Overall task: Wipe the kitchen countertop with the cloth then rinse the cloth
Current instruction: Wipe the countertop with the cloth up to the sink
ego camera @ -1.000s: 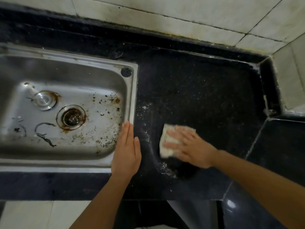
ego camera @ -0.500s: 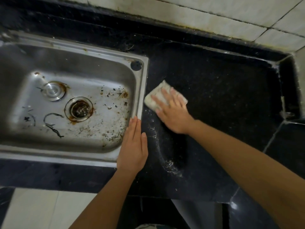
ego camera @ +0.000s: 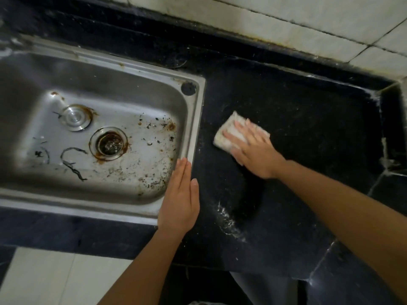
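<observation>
On my feed the black stone desk (ego camera: pixel 297 119) fills the right half. A steel sink (ego camera: pixel 195 128) is sunk into it on the left, and pale wall tiles (ego camera: pixel 275 25) run along the back. Nothing stands between the cloth (ego camera: pixel 221 142) and the open stone around it. The nearest neighbour is the sink's raised right rim, just to the cloth's left.

My left hand (ego camera: pixel 179 203) lies flat over that rim near the front corner, with its fingers straight and together and its thumb on the stone. It holds nothing. My right hand (ego camera: pixel 256 154) is spread wide with straight fingers, palm down, pressing the cloth onto the desk.

The cloth is a small folded pad, off-white and rough-woven, roughly square with one corner pointing toward the wall. The stone is dark and speckled, with a curved trail of white residue (ego camera: pixel 229 219) near the front edge.

The basin is dull brushed metal, spotted with rust-brown crumbs (ego camera: pixel 154 172). A rust ring surrounds the round drain (ego camera: pixel 109 143), and a shiny round cap (ego camera: pixel 74 117) sits beside it. A dark round hole (ego camera: pixel 188 88) marks the rim's back corner. The grout along the tiles is grimy and yellowed.
</observation>
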Demonstrator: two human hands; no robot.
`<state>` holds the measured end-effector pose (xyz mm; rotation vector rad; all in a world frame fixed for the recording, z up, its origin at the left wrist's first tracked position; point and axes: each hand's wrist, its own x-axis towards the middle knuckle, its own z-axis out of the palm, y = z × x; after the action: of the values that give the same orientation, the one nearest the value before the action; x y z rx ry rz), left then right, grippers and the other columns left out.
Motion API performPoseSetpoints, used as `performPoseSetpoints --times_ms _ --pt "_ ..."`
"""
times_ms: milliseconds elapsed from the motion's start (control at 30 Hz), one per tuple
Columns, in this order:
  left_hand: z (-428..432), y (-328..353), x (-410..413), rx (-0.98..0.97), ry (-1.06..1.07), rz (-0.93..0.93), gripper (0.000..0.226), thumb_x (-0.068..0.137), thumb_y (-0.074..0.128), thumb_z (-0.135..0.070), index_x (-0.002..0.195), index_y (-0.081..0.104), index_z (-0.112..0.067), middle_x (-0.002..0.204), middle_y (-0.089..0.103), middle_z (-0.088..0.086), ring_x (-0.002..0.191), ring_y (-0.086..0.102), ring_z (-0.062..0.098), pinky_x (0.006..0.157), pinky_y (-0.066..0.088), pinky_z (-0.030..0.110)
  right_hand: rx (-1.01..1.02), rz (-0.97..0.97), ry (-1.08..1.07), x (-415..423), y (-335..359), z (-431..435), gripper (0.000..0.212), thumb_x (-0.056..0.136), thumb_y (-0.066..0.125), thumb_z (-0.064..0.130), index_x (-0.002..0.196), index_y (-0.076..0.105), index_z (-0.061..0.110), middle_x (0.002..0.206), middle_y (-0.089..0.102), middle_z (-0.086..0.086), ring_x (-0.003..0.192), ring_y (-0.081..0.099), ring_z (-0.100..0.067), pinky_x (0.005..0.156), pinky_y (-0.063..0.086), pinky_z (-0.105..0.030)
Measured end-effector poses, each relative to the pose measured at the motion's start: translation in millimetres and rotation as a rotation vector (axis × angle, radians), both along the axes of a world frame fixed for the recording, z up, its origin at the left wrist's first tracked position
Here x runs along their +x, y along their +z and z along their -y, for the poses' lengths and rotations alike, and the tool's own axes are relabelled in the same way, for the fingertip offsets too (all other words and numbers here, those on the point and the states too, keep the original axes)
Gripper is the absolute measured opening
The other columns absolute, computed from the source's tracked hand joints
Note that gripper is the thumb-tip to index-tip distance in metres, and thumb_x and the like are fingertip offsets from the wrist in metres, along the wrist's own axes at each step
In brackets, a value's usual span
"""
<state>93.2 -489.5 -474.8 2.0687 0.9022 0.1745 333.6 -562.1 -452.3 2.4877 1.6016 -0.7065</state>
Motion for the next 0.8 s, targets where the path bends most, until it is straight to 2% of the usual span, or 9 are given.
performPoseSetpoints --times_ms 100,200,367,533,633,700,800 --pt "0 -2 0 0.013 -0.008 -0.003 0.06 0.098 0.014 -0.043 0.151 0.017 -0.016 0.156 0.006 -0.014 0.141 -0.005 -0.009 0.111 -0.004 0.007 -0.003 -0.057 -0.232 16 -1 -54 0.052 0.1 0.013 0.053 0.147 -0.007 0.048 0.159 -0.021 0.006 0.144 -0.026 -0.02 0.114 -0.015 -0.04" --pt "0 -5 1 0.036 -0.003 0.01 0.061 0.097 0.014 -0.044 0.151 0.019 -0.014 0.155 0.008 -0.014 0.143 -0.001 -0.005 0.112 -0.002 0.008 0.012 -0.058 -0.328 7 -6 -85 0.054 0.101 0.014 0.051 0.149 -0.01 0.044 0.158 -0.024 0.001 0.143 -0.027 -0.023 0.113 -0.018 -0.04" --pt "1 -6 0 0.03 0.031 0.046 0.057 0.099 0.019 -0.039 0.149 0.026 -0.012 0.155 0.015 -0.01 0.144 0.009 0.001 0.114 0.005 0.012 0.058 -0.05 -0.124 -40 -10 -50 0.054 0.102 0.015 0.046 0.149 -0.012 0.042 0.159 -0.023 0.001 0.144 -0.025 -0.023 0.115 -0.017 -0.041" --pt "1 3 -2 -0.063 0.15 0.103 0.058 0.098 0.02 -0.041 0.146 0.035 -0.011 0.153 0.032 0.001 0.141 0.026 0.009 0.116 0.019 0.026 0.06 -0.098 0.068 -100 -6 18 0.053 0.102 0.018 0.047 0.14 -0.018 0.05 0.157 -0.025 0.005 0.142 -0.028 -0.019 0.113 -0.021 -0.038" --pt "0 7 -2 -0.09 0.199 0.156 0.059 0.097 0.023 -0.04 0.141 0.042 -0.005 0.149 0.04 0.006 0.138 0.034 0.014 0.115 0.025 0.033 0.048 -0.105 0.172 -129 -5 56 0.051 0.101 0.016 0.049 0.146 -0.007 0.05 0.153 -0.027 0.011 0.141 -0.031 -0.016 0.111 -0.023 -0.034" --pt "0 7 -3 -0.082 0.164 0.144 0.059 0.097 0.024 -0.039 0.142 0.039 -0.004 0.151 0.036 0.007 0.139 0.03 0.015 0.116 0.022 0.031 0.032 -0.112 0.186 -135 -1 76 0.05 0.098 0.012 0.054 0.146 0.001 0.052 0.152 -0.025 0.016 0.141 -0.028 -0.012 0.111 -0.022 -0.03" --pt "-1 3 -9 -0.02 0.028 0.063 0.055 0.103 0.025 -0.035 0.149 0.023 -0.006 0.158 0.019 0.004 0.145 0.014 0.013 0.116 0.008 0.025 0.068 -0.054 0.004 -125 6 101 0.048 0.098 0.016 0.052 0.145 0.003 0.051 0.154 -0.014 0.015 0.141 -0.022 -0.009 0.107 -0.025 -0.021"
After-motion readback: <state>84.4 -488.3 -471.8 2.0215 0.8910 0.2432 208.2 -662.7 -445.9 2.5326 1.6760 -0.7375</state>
